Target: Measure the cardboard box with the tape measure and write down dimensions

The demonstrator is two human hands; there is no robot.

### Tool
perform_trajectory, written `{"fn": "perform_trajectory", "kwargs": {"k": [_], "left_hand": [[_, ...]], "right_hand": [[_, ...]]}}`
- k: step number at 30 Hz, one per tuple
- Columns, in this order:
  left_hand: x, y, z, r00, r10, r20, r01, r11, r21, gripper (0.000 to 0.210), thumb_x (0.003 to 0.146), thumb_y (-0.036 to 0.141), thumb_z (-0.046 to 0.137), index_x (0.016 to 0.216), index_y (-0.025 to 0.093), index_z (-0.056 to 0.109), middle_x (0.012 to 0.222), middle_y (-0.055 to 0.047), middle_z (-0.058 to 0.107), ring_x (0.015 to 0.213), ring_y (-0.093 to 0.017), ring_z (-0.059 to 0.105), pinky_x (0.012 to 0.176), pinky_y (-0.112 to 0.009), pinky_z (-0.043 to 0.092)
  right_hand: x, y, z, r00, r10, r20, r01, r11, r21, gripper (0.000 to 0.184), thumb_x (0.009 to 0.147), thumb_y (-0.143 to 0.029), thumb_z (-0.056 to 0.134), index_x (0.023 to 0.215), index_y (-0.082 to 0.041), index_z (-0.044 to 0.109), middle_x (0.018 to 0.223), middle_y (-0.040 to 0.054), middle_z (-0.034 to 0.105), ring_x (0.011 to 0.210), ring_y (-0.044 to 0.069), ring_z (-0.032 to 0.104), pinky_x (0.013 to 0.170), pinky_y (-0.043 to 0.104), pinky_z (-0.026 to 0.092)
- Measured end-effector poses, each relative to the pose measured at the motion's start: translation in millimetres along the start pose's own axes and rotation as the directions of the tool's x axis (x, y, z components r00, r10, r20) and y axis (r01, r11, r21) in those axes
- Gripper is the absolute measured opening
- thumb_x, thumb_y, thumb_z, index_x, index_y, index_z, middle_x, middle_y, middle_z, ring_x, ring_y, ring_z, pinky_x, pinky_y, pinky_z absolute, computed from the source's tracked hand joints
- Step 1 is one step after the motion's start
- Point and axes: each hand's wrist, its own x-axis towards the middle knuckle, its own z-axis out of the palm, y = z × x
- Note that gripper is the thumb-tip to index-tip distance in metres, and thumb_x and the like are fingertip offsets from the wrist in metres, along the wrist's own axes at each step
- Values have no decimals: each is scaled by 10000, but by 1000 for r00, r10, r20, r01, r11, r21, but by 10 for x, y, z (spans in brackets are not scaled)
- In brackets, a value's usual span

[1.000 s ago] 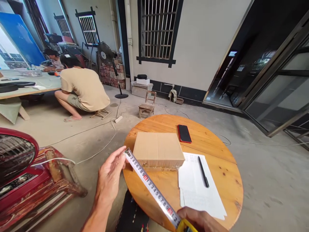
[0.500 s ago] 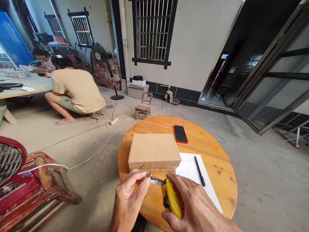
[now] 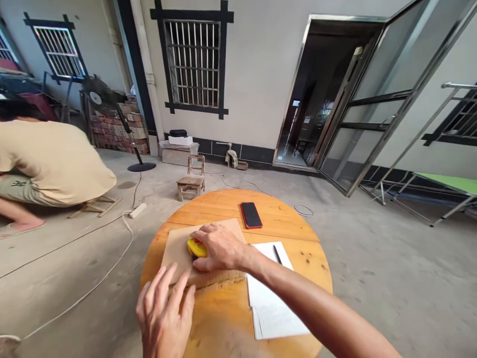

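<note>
A flat cardboard box [image 3: 175,248] lies on a round wooden table [image 3: 290,238]. My right hand [image 3: 219,247] rests on top of the box, closed around a yellow tape measure [image 3: 196,247]. My left hand [image 3: 164,311] hovers at the box's near edge with fingers spread, fingertips touching or just over the cardboard. White paper sheets [image 3: 270,308] with a black pen [image 3: 277,254] lie to the right of the box. A dark phone in a red case [image 3: 251,215] sits beyond it.
A person in a tan shirt [image 3: 48,161] squats at the left. A small wooden stool [image 3: 191,177], a standing fan [image 3: 112,114] and white cables [image 3: 112,268] are on the concrete floor. An open glass door [image 3: 372,114] stands at the right, with a green table [image 3: 452,183] beyond.
The tape has retracted into its case. My right hand moved the tape measure from the table's near edge onto the box top. My left hand let go of the tape end. The view swung right.
</note>
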Motion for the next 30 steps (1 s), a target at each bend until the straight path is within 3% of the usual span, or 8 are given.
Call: {"fn": "perform_trajectory", "kwargs": {"k": [4,7,10,14,19,25,27,30], "left_hand": [[126,-167,-34,999,-33,1,32,997,73,241,896,283,591,1123,300,669,1317,-86,587,1310,-343,460,1120,-545,269],[251,-246,-64,1000,-15,0,15,992,123,231,910,260,587,1125,266,672,1317,-108,588,1311,-341,466,1112,-537,294],[276,-186,-84,1000,4,-21,-1,993,119,290,904,227,598,1190,228,647,1371,-142,543,1334,-353,439,1120,-542,297],[63,188,-60,996,16,-85,-12,999,51,484,871,161,623,1342,238,540,1410,-139,498,1328,-352,440,1127,-562,291],[-337,693,216,961,192,198,-160,973,-167,348,874,103,549,1175,263,621,1212,-86,625,1143,-281,577,985,-459,458],[-518,853,537,880,196,432,-156,980,-127,324,915,157,495,1209,215,616,1322,-110,575,1170,-275,563,945,-448,503],[-517,893,590,847,199,493,-168,980,-106,364,915,184,503,1269,205,587,1382,-119,536,1220,-287,535,965,-465,501],[-502,986,661,778,230,585,-209,972,-104,402,910,203,519,1309,204,566,1465,-125,463,1293,-307,481,1003,-496,483]], "right_hand": [[-190,141,-79,983,-70,-173,86,992,90,481,868,-433,666,1253,-148,616,1285,122,628,1180,261,551,999,393,403],[-664,485,-162,958,133,-253,-104,987,123,242,968,-257,512,1106,-170,690,1109,76,702,1009,193,630,884,314,446],[-1267,882,-98,928,334,-167,-341,940,-11,289,969,-180,425,1010,-195,712,986,58,708,796,158,641,697,265,433],[-1917,1163,191,920,381,-88,-390,911,-131,324,880,-51,432,941,-182,723,869,83,682,613,144,581,561,261,332],[-2227,1218,472,956,293,-16,-290,936,-202,339,844,9,423,916,-194,684,977,93,653,657,154,585,583,273,355],[-2381,1325,493,970,220,-102,-236,956,-176,261,926,-90,382,1011,-186,610,1143,123,657,696,158,623,632,288,442],[-2439,1298,410,905,297,-305,-330,942,-63,208,964,-174,393,1049,-176,582,927,91,702,664,164,631,602,275,452],[-2515,1193,211,662,519,-541,-460,851,253,141,949,-282,492,1004,-190,582,769,34,682,599,148,615,552,249,452]]}}
